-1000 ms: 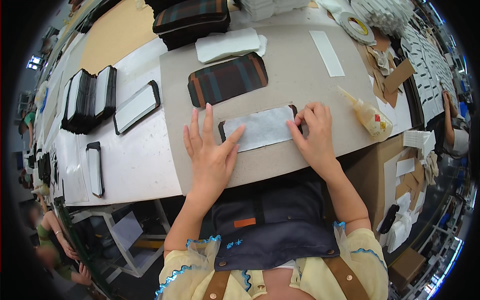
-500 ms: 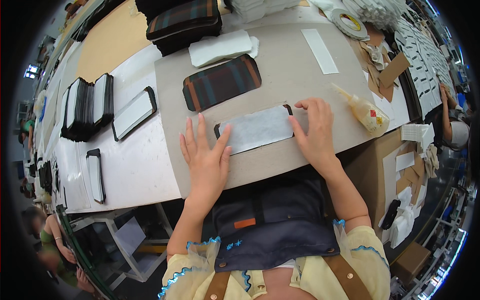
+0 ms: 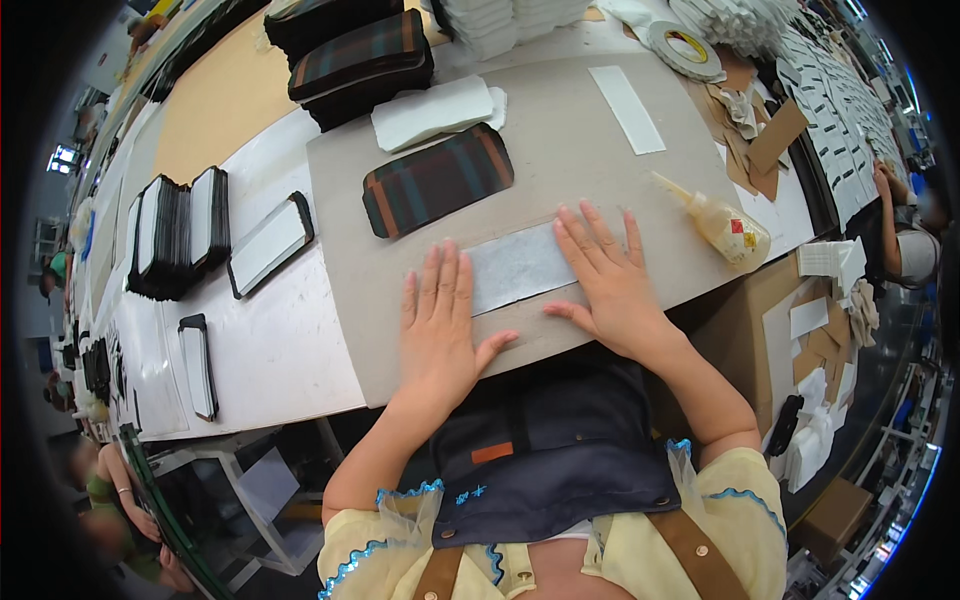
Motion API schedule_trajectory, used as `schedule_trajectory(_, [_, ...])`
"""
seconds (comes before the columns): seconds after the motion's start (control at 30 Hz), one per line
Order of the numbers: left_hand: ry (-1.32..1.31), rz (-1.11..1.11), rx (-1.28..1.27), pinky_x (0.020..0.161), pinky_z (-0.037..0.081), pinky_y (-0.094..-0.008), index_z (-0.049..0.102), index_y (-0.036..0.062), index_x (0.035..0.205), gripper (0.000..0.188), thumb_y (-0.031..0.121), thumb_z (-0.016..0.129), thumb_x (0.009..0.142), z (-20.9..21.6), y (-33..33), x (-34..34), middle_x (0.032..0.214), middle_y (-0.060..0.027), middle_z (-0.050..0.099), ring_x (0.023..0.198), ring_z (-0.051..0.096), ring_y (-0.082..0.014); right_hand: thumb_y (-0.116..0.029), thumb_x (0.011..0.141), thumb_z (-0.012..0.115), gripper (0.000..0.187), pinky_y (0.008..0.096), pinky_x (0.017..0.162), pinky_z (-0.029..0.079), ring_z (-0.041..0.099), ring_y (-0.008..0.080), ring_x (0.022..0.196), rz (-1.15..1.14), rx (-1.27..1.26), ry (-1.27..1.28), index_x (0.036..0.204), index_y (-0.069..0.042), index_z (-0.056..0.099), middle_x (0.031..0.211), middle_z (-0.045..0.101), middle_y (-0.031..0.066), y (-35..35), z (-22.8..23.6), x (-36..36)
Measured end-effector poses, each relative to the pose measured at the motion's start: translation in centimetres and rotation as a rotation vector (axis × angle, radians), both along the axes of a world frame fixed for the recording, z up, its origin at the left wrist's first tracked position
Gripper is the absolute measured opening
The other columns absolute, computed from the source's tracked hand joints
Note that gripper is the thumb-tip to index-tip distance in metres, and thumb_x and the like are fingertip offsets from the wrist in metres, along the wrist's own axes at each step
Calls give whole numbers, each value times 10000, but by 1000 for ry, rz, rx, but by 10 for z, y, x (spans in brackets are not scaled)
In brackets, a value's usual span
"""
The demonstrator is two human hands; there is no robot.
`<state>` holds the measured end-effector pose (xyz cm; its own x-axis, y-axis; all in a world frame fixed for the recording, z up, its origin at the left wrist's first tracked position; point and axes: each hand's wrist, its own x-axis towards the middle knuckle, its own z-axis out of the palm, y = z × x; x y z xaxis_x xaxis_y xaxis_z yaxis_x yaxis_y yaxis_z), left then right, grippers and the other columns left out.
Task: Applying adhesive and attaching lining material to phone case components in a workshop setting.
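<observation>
A pale rectangular sheet lies flat on the grey board. My left hand rests over its left end, fingers stretched forward and thumb out to the side. Over the right end lies my right hand, flat, with its fingers a little apart. Both ends of the sheet are hidden under my hands, so the dark corners beneath them do not show. Just beyond sits a plaid fabric-covered panel in dark green, brown and orange. Several white pads lie behind that panel.
Right of my hands lies a glue bottle with a long nozzle. A white strip and a tape roll are farther back. Black-edged white panels stand stacked at left. Plaid pieces are piled behind. Workers sit at both sides.
Both hands have gone from fingertips at the sheet's ends to lying flat over them. The thumbs now point inward along its near side. The whole view has shifted slightly.
</observation>
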<state>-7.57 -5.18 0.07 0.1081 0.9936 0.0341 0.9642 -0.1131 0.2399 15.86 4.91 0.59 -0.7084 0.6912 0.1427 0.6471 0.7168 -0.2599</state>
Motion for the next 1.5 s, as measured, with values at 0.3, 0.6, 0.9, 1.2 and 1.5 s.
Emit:
schedule_trajectory(0.3, [-39,-159,-45,1273,143,-518,288,-25,1604,1041,648,624,885,7,-14,21,1696,-222,225,1586,174,-380,-565,915,657,899,603,1266,47,239,298,1576,127,-80,-55,1554,10,393,1657,347,154,-13,17,15])
schedule_trajectory(0.6, [-113,-118,-1,1260,180,-527,318,-26,1590,1001,638,626,908,8,-8,38,1681,-243,245,1578,188,-398,-129,882,745,276,496,1219,299,633,248,1182,-152,366,62,1139,-35,706,1112,728,112,149,43,65])
schedule_trajectory(0.9, [-95,-105,37,1251,167,-571,336,107,1619,913,614,637,922,0,11,35,1691,-211,236,1578,186,-390,-52,777,721,84,498,1288,219,635,228,1014,142,442,-398,843,-69,671,875,688,60,186,43,51])
schedule_trajectory(1.2, [41,194,-33,1264,73,-569,264,63,1638,906,575,599,970,8,-18,-32,1704,-279,102,1590,39,-448,-46,876,700,51,418,1164,343,639,196,1003,-91,475,288,887,-61,652,903,690,26,130,89,38])
schedule_trajectory(1.5, [-1277,254,116,1113,391,-379,574,-9,1353,529,298,747,959,38,26,-45,1299,-128,633,1271,549,-229,-69,923,683,74,400,1128,348,619,237,1058,89,-696,714,973,-14,676,1065,699,94,56,92,-1])
